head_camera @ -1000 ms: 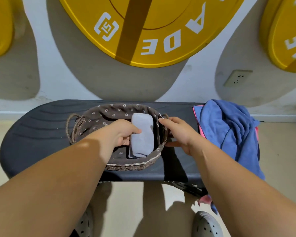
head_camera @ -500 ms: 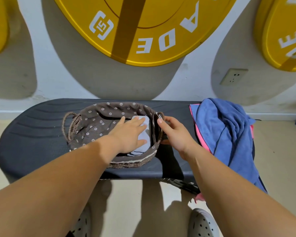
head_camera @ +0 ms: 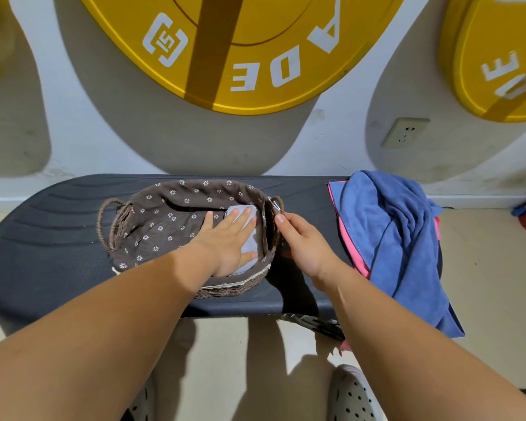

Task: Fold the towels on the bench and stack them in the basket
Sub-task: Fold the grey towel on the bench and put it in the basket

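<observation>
Wicker, brown and tightly woven, makes up the basket (head_camera: 234,288), which we find on the dark tabletop (head_camera: 43,238) a little left of its middle and close to the near edge. A brown cloth liner (head_camera: 164,220) dotted with small white flowers covers the inside and folds over the rim, and a loop handle (head_camera: 104,220) sticks out at the basket's left end.

A folded grey towel (head_camera: 252,238) lies in the right end of the basket, along its right wall. The left hand (head_camera: 225,241) rests flat on top of it, palm down, fingers straight and slightly spread, pressing on the cloth and grasping nothing. The right hand (head_camera: 301,241) is just outside the basket's right end. Its thumb reaches up to the rim beside the right handle, and its other fingers curl in against the outer wall (their tips are hidden from us), so we read it as gripping the basket there.

At the right end of the tabletop we see a blue towel (head_camera: 392,238), unfolded and rumpled, spilling over the near edge. A pink towel (head_camera: 351,247) lies under it, showing as a narrow strip along its left side. Both are apart from the basket, with the right hand between.

On the wall behind hang large yellow plates (head_camera: 240,41) with white lettering, and a socket (head_camera: 404,132) sits to the right. Below the near edge we make out pale perforated shoes (head_camera: 349,396) on the floor.
</observation>
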